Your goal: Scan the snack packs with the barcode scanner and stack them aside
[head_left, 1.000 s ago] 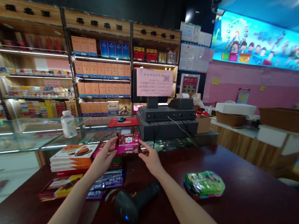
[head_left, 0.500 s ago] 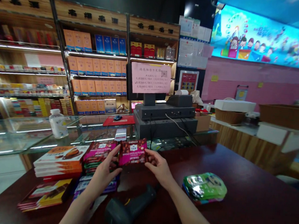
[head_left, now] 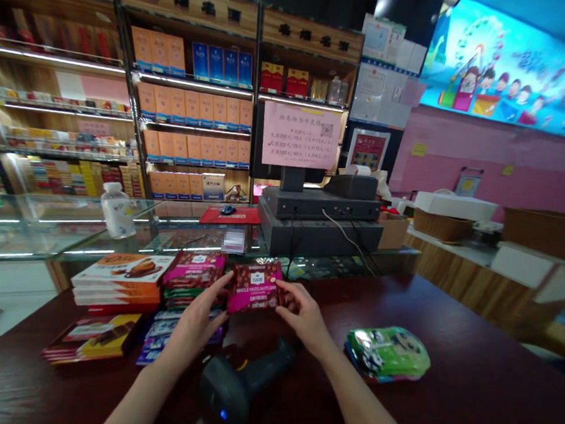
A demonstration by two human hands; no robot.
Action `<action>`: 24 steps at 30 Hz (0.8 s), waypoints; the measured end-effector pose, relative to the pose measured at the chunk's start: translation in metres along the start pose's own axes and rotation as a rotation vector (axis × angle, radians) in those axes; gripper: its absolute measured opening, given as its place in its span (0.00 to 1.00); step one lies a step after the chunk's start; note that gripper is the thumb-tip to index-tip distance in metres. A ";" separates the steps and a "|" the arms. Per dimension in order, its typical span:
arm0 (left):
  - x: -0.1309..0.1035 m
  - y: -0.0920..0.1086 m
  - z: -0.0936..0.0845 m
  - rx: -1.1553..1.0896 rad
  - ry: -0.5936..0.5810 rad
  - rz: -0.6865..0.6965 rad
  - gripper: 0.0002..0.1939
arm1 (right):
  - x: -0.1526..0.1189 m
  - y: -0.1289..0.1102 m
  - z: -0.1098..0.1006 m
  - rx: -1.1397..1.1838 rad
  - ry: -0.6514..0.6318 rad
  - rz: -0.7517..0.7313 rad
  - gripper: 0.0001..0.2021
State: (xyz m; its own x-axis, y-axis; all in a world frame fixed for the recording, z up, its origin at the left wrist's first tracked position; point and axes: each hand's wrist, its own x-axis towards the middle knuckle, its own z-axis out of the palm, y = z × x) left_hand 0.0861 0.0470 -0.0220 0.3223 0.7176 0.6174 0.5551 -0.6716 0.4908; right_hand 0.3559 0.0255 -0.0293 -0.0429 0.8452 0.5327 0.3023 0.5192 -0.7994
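Magenta-and-brown hazelnut chocolate packet (head_left: 256, 290), now nearer the scanner (head_left: 242, 381)

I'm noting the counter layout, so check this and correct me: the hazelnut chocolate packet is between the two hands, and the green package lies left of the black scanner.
One thing is wrong: the green package lies right of the black scanner, as the head view shows. The hazelnut chocolate packet is indeed between the left hand and right hand.
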 end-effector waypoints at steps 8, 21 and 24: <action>-0.001 -0.003 -0.004 0.098 -0.006 0.091 0.27 | -0.001 -0.001 -0.002 -0.115 -0.028 -0.147 0.28; -0.004 0.000 -0.003 0.069 -0.044 0.072 0.18 | -0.001 -0.012 -0.009 -0.108 0.085 -0.294 0.17; -0.004 0.000 0.000 0.047 -0.035 0.063 0.17 | -0.001 -0.011 -0.010 -0.106 0.127 -0.308 0.13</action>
State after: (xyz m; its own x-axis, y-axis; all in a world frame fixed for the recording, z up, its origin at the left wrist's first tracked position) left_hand 0.0849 0.0440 -0.0239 0.3834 0.6810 0.6238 0.5680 -0.7065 0.4222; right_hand 0.3625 0.0174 -0.0188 -0.0311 0.6249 0.7801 0.3906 0.7260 -0.5660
